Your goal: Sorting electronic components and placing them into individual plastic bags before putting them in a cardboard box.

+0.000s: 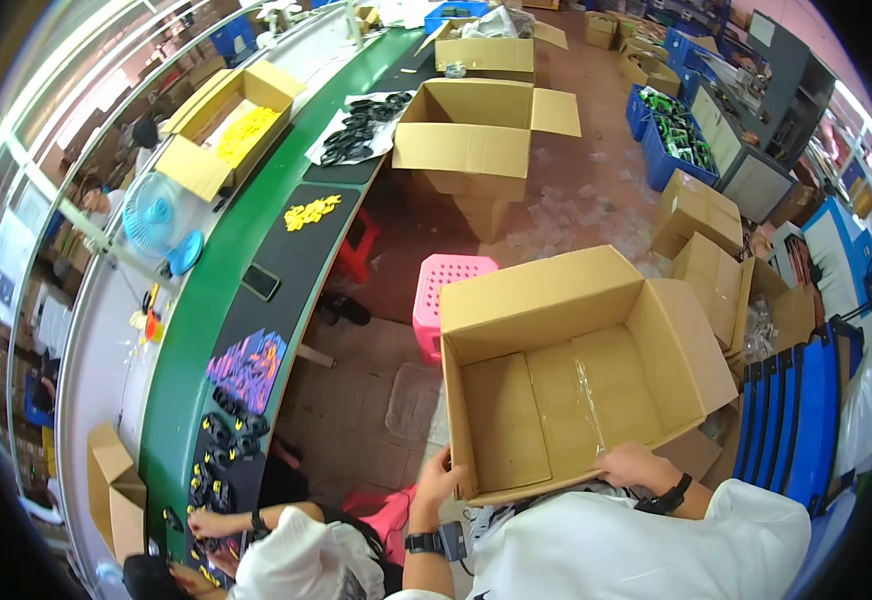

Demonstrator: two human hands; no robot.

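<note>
A large open cardboard box is held at my front, its flaps standing up. Nothing lies inside except a strip of clear tape across its bottom. At the near left corner my left hand is closed on the cardboard edge. My right hand grips the near edge further right, fingers partly hidden by the wall. Just beyond the box's left side stands a pink stool with a perforated top.
To the left runs a green workbench with purple and orange pieces, a phone and yellow parts. A co-worker sits close on my left. Blue folded crates and cartons stand on the right.
</note>
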